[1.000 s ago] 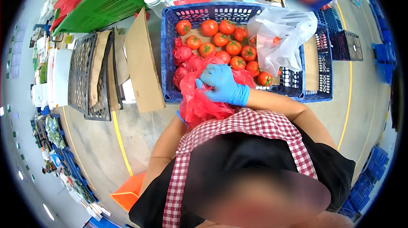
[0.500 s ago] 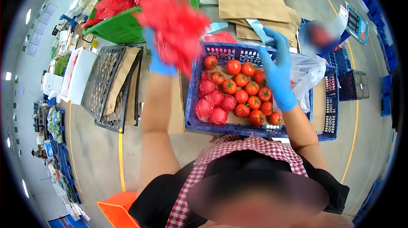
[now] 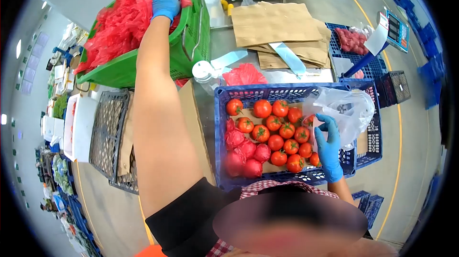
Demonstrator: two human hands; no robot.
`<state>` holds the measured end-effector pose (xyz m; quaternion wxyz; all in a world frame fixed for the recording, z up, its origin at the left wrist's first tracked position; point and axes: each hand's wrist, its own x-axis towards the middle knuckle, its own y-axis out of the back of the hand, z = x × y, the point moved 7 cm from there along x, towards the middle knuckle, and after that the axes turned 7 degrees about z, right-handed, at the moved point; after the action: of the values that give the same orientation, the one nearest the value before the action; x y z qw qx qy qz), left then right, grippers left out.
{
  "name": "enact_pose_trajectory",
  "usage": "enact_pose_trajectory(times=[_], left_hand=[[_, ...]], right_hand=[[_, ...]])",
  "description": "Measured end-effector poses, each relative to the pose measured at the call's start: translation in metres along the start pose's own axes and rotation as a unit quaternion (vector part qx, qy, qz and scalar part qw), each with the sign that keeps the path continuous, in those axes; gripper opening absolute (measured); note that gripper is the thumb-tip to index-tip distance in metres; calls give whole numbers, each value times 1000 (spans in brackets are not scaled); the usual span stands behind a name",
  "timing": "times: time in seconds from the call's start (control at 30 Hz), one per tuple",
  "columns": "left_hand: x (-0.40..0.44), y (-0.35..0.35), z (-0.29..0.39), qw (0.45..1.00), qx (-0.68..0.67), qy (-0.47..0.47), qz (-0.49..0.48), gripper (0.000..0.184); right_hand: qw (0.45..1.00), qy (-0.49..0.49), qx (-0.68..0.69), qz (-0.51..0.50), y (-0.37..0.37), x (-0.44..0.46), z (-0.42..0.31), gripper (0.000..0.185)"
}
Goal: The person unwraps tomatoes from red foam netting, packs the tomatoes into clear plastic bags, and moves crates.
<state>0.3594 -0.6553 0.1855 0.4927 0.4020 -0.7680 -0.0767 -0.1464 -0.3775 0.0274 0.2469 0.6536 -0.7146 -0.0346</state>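
Observation:
My left hand [image 3: 166, 2], in a blue glove, lies with its fingers stretched over a heap of thin red plastic bags [image 3: 117, 29] in a green crate [image 3: 191, 41]. Whether any bag is caught under the fingers is hidden. My right hand [image 3: 329, 149], also gloved in blue, is above the right side of a blue crate [image 3: 219, 128], thumb and fingers curved apart. Beside its fingertips are several red tomatoes [image 3: 288, 130] and a clear plastic bag [image 3: 349, 108]. At the crate's left, several tomatoes wrapped in red plastic [image 3: 246, 149] sit together.
Brown cardboard sheets [image 3: 275, 22] lie behind the blue crate, with a red bag [image 3: 245, 75] and a white-lidded container [image 3: 203, 71] nearby. A scale display [image 3: 398, 29] stands at right. Black plastic trays [image 3: 112, 137] are at left.
My left hand has moved up and left to the green crate; the red bags it carried are now at the heap. My right hand has lowered toward the tomatoes and clear bag.

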Motion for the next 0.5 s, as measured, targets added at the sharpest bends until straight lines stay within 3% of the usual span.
enact_pose_trajectory(times=[0.17, 0.27, 0.37, 0.43, 0.5], left_hand=[[16, -72, 22, 991, -37, -76, -102, 34], [8, -53, 17, 975, -154, -12, -161, 40], [-10, -118, -19, 916, -355, 161, -95, 46], [-20, -161, -28, 917, -336, 85, -196, 38], [-44, -127, -34, 824, -491, 152, -239, 33]], right_hand=[[999, -21, -34, 17, 5, -13, 2, 30], [998, -24, -60, 12, 9, -19, 3, 26], [998, -4, -56, 1, 12, -27, 9, 23], [999, -27, -29, -13, 9, -32, 15, 23], [996, -61, 26, -63, -7, -34, 17, 20]])
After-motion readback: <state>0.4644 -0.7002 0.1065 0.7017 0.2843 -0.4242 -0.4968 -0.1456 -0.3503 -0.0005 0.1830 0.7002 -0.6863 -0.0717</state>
